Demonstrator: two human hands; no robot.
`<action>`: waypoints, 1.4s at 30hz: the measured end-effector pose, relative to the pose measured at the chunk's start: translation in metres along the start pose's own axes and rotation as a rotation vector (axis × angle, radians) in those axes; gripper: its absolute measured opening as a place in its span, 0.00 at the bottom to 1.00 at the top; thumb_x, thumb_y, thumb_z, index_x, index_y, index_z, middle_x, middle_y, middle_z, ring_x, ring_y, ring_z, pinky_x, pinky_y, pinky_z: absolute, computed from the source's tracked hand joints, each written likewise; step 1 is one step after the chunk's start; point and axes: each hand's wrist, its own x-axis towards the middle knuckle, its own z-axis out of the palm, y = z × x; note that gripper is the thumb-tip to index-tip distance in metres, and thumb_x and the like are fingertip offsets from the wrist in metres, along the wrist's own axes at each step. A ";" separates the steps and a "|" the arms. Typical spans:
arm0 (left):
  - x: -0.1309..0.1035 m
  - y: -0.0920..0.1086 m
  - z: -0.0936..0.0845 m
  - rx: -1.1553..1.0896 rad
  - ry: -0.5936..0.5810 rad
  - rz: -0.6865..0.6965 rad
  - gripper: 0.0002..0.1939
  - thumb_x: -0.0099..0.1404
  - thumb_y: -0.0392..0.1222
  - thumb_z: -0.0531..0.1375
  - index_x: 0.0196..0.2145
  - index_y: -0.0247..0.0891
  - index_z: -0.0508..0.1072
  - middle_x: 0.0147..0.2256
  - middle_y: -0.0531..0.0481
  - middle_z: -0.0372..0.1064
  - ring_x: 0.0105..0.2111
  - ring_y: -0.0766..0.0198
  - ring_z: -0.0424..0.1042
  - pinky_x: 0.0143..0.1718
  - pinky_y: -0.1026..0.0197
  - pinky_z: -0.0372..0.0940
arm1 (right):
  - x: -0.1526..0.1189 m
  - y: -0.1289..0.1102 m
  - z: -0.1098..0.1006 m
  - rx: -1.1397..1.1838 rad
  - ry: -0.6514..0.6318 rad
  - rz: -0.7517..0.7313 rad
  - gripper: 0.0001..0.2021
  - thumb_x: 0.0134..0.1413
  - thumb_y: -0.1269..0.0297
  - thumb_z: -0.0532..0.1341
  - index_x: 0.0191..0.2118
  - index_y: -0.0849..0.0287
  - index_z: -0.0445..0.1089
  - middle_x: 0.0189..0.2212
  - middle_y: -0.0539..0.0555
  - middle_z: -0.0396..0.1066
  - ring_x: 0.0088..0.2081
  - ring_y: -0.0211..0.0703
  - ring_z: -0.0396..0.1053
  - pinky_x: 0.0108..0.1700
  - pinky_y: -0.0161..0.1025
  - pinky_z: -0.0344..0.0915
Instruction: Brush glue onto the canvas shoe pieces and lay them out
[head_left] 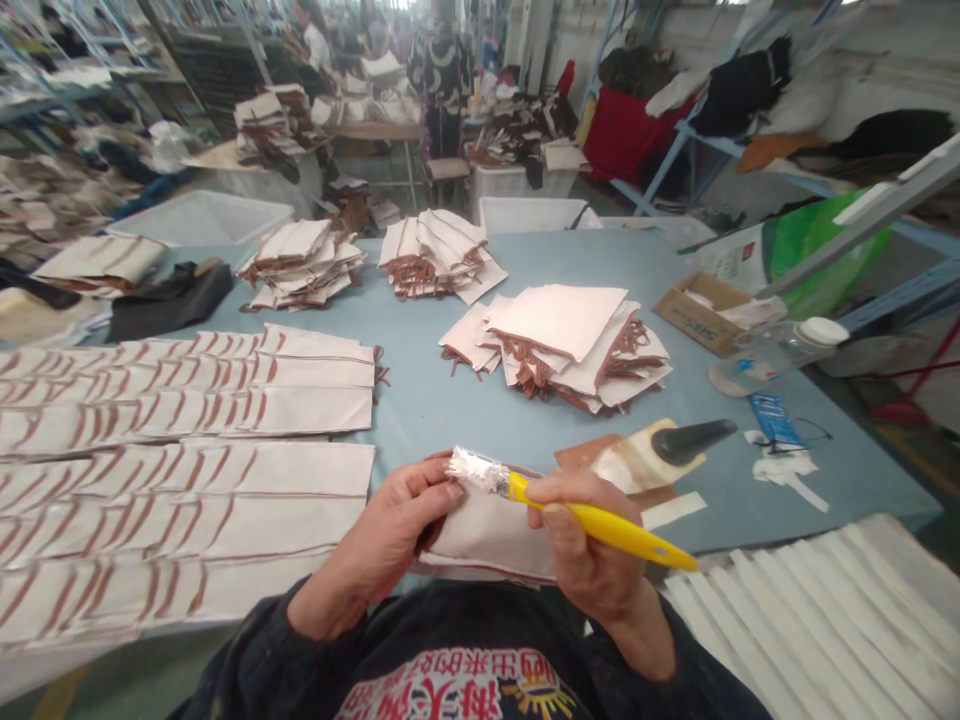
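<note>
My right hand point(589, 535) is closed round the yellow handle of a paintbrush point(600, 525). White paste coats the bristles, which lie at the far left edge of a cream fabric piece point(495, 530). With thumb and fingers, my left hand point(401, 515) pinches that piece by its left edge, close to the brush tip. The piece lies before my body at the table's front edge. Just beyond my right hand, a white glue container point(630, 462) with a black conical nozzle lies on its side on a brown scrap.
Overlapping cream pieces with brown edging point(187, 390) cover the left side. A loose pile of similar pieces point(559, 335) stands ahead, with two more behind. A clear jar point(776, 355) and a cardboard box point(705, 310) stand at right, near white strips point(817, 610).
</note>
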 end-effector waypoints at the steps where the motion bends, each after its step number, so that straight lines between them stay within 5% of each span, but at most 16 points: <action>1: 0.000 0.000 0.000 0.002 -0.006 0.000 0.21 0.52 0.54 0.80 0.34 0.33 0.85 0.28 0.52 0.73 0.25 0.72 0.62 0.25 0.71 0.55 | 0.000 0.000 0.000 -0.023 0.001 -0.012 0.10 0.76 0.59 0.59 0.43 0.53 0.75 0.25 0.48 0.74 0.23 0.40 0.73 0.28 0.37 0.73; 7: 0.000 0.003 0.003 -0.044 0.002 0.008 0.18 0.50 0.49 0.81 0.30 0.34 0.84 0.28 0.53 0.73 0.25 0.71 0.65 0.25 0.71 0.58 | -0.001 -0.003 -0.008 -0.006 0.077 0.009 0.08 0.77 0.59 0.58 0.45 0.52 0.74 0.25 0.47 0.74 0.25 0.41 0.74 0.30 0.38 0.71; 15: 0.002 0.002 0.009 -0.081 0.056 0.007 0.17 0.49 0.48 0.80 0.31 0.34 0.83 0.27 0.51 0.76 0.28 0.66 0.71 0.31 0.69 0.66 | 0.004 -0.004 -0.010 -0.179 -0.064 -0.229 0.06 0.74 0.67 0.59 0.46 0.51 0.74 0.29 0.49 0.81 0.28 0.42 0.80 0.34 0.37 0.78; 25: 0.001 0.003 0.005 -0.056 0.103 0.028 0.18 0.48 0.48 0.78 0.34 0.35 0.84 0.30 0.49 0.77 0.28 0.65 0.71 0.32 0.67 0.68 | -0.008 -0.020 -0.038 -0.405 0.021 -0.175 0.08 0.75 0.64 0.57 0.43 0.52 0.73 0.27 0.48 0.80 0.26 0.43 0.80 0.31 0.39 0.78; 35: 0.004 -0.010 0.004 0.179 0.071 0.148 0.19 0.60 0.56 0.74 0.35 0.35 0.81 0.24 0.58 0.61 0.21 0.72 0.51 0.22 0.67 0.46 | -0.001 -0.037 0.020 -0.242 -0.026 -0.196 0.07 0.77 0.64 0.56 0.46 0.51 0.72 0.27 0.48 0.78 0.24 0.41 0.76 0.30 0.37 0.74; 39: 0.001 -0.009 -0.001 0.189 0.097 0.113 0.22 0.60 0.58 0.73 0.27 0.36 0.75 0.21 0.59 0.57 0.21 0.72 0.51 0.23 0.67 0.46 | -0.002 -0.045 0.023 -0.151 -0.043 -0.187 0.08 0.78 0.63 0.55 0.46 0.52 0.71 0.27 0.47 0.78 0.24 0.39 0.75 0.31 0.36 0.74; 42: -0.001 -0.010 -0.006 0.172 0.077 0.122 0.19 0.59 0.55 0.75 0.30 0.35 0.79 0.26 0.56 0.64 0.22 0.72 0.54 0.22 0.66 0.47 | -0.001 -0.030 0.019 -0.200 0.104 -0.129 0.07 0.76 0.64 0.57 0.47 0.52 0.73 0.28 0.48 0.79 0.27 0.40 0.77 0.33 0.36 0.75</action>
